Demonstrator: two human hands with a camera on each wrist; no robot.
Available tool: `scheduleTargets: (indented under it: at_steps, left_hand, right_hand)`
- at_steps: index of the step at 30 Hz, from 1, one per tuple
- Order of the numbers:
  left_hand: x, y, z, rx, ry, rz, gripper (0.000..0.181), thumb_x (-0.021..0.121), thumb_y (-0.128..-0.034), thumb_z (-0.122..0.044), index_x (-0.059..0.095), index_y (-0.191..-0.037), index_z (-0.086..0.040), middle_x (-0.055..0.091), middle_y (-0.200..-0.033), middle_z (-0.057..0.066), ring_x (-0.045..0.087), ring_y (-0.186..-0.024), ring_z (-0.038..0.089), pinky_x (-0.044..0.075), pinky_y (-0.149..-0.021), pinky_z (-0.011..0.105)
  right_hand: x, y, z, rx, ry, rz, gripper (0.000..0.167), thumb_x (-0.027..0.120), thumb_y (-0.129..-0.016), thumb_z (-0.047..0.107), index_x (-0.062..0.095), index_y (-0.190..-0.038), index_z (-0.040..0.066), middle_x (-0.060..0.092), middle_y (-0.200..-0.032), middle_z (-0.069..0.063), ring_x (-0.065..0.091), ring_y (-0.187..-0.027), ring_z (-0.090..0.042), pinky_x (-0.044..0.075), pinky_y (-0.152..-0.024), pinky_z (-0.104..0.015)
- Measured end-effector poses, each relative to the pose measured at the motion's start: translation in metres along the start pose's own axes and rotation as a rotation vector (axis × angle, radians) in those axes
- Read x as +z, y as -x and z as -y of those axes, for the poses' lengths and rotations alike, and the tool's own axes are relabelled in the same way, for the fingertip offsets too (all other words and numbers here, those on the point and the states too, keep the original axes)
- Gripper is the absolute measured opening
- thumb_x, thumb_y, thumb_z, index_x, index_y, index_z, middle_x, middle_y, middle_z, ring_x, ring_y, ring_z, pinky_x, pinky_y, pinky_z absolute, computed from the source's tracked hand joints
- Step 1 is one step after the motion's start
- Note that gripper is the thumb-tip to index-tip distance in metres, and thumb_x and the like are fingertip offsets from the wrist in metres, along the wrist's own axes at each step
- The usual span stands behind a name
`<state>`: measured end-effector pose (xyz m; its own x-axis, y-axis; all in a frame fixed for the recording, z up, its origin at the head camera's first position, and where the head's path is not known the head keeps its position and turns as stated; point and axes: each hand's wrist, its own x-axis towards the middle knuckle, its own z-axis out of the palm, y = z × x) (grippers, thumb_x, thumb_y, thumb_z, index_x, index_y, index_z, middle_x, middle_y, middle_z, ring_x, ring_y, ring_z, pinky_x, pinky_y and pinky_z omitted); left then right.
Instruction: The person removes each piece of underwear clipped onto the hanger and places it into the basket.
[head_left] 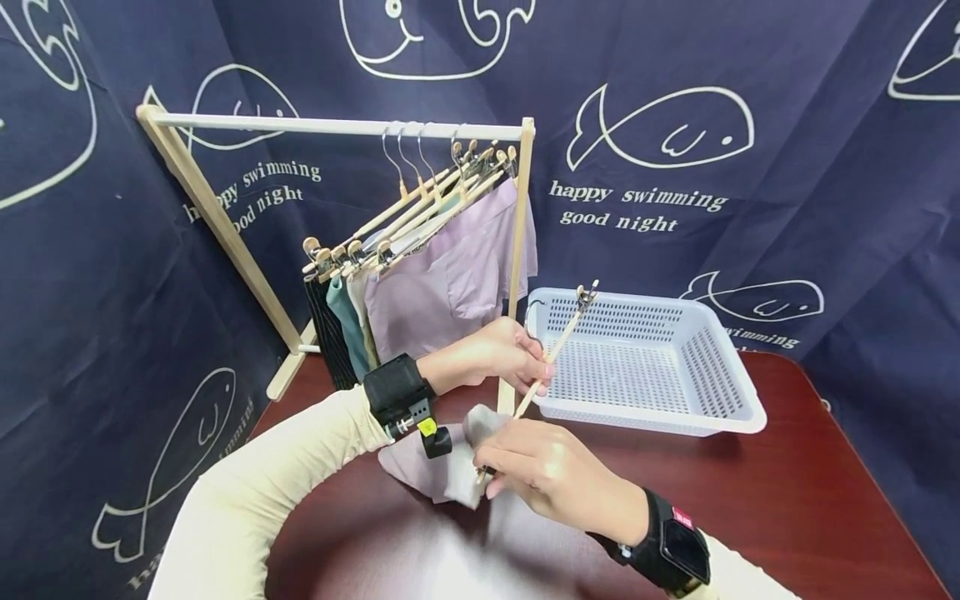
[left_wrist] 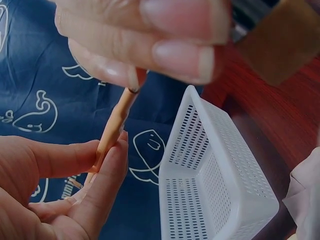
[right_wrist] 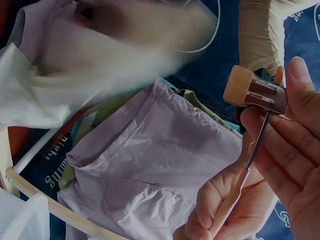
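Note:
In the head view, my left hand (head_left: 513, 354) holds a wooden clip hanger (head_left: 567, 333) near its middle. The left wrist view shows its thumb and fingers pinching the wooden bar (left_wrist: 112, 125). My right hand (head_left: 551, 471) is at the bar's lower end. In the right wrist view its thumb and fingers are around a metal-and-wood clip (right_wrist: 256, 92). A pale lavender-grey garment (head_left: 420, 458) with a whitish part (head_left: 467, 479) is beneath this hand. The garment is blurred in the right wrist view, and I cannot tell whether the clip bites it.
A wooden rack (head_left: 337, 125) stands at the back left. Several clip hangers hang at its right end with a lavender garment (head_left: 420, 296), a teal one (head_left: 347, 321) and a black striped one (head_left: 326, 333). A white perforated basket (head_left: 652, 417) sits on the red-brown table (head_left: 810, 467).

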<state>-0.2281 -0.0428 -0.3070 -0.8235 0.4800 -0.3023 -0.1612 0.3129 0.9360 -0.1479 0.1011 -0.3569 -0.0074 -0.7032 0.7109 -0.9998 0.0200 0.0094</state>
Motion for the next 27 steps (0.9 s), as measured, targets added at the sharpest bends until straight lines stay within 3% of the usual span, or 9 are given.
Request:
scheduleTargets:
  at_steps: [14,20,27]
  left_hand:
    - [0.0042,0.0004,0.0107,-0.012,-0.001,-0.024,0.008,0.071,-0.089,0.001,0.07,-0.093,0.008,0.073,-0.075,0.014,0.072,-0.068,0.018,0.06,-0.07,0.035]
    - [0.0058,-0.0013,0.011,-0.015,0.01,-0.019,0.013,0.07,-0.0898,0.001,0.07,-0.097,0.011,0.072,-0.075,0.014,0.072,-0.066,0.018,0.06,-0.068,0.034]
    - [-0.0004,-0.0065,0.0056,0.004,-0.004,-0.032,0.007,0.072,-0.0885,0.001,0.07,-0.091,0.007,0.072,-0.074,0.014,0.072,-0.065,0.018,0.06,-0.068,0.034]
  right_hand:
    - [0.0043,0.0058,0.005,-0.001,0.008,-0.029,0.021,0.061,-0.098,0.029,0.067,-0.097,0.008,0.063,-0.088,0.004,0.061,-0.082,-0.01,0.052,-0.078,-0.021]
    - [0.0043,0.0071,0.0043,-0.009,0.003,-0.037,0.021,0.061,-0.098,0.028,0.067,-0.097,0.008,0.064,-0.088,0.004,0.06,-0.081,-0.009,0.051,-0.076,-0.021]
    - [0.0017,0.0028,-0.0034,-0.013,-0.006,-0.029,0.021,0.061,-0.098,0.027,0.067,-0.1,0.007,0.064,-0.089,0.003,0.061,-0.082,-0.01,0.052,-0.079,-0.022]
